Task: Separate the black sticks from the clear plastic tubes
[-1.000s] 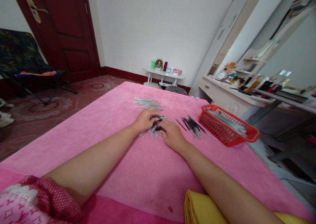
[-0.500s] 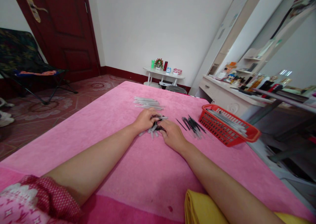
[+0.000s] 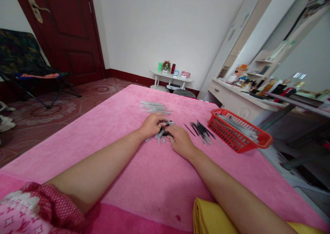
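Observation:
Near the middle of the pink-covered table, my left hand (image 3: 154,123) and my right hand (image 3: 180,137) come close together over a small heap of short grey and black pieces (image 3: 161,136), which look like pen caps. Both hands have their fingers curled in. What lies between the fingertips is too small and partly covered to make out. A grey piece (image 3: 170,123) shows just above the fingertips. Beyond my left hand lies a row of translucent grey tubes (image 3: 154,107), like pen barrels. To the right of my right hand, thin black sticks (image 3: 202,131), like refills, are spread in a loose pile.
A red plastic basket (image 3: 238,145) holding more long grey tubes (image 3: 237,125) stands at the table's right edge. Folded yellow cloth (image 3: 211,216) lies under my right forearm. A cluttered dresser (image 3: 232,93) is on the right, a folding chair (image 3: 33,69) on the left.
Almost nothing differs. Both hands stay over the heap with only slight finger movement, and the piles and basket keep their places.

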A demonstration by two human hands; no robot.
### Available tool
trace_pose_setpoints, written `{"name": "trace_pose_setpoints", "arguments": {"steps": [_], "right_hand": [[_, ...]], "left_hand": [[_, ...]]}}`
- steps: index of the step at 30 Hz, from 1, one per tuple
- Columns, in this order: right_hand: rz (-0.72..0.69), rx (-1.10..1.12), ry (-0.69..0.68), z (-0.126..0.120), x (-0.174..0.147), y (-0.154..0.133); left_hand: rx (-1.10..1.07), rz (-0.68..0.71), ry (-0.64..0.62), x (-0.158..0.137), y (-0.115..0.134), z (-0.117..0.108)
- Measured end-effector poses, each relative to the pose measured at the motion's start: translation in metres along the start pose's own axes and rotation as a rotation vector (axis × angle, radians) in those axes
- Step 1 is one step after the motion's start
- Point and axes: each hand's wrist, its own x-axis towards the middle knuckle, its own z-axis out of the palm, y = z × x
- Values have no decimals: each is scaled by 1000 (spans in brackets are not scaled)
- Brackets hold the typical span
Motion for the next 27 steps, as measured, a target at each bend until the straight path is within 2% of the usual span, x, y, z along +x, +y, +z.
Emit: {"name": "trace_pose_setpoints", "arguments": {"steps": [27], "right_hand": [[-1, 18, -1, 0, 0, 0]], "left_hand": [[-28, 0, 2, 0, 3, -2]]}}
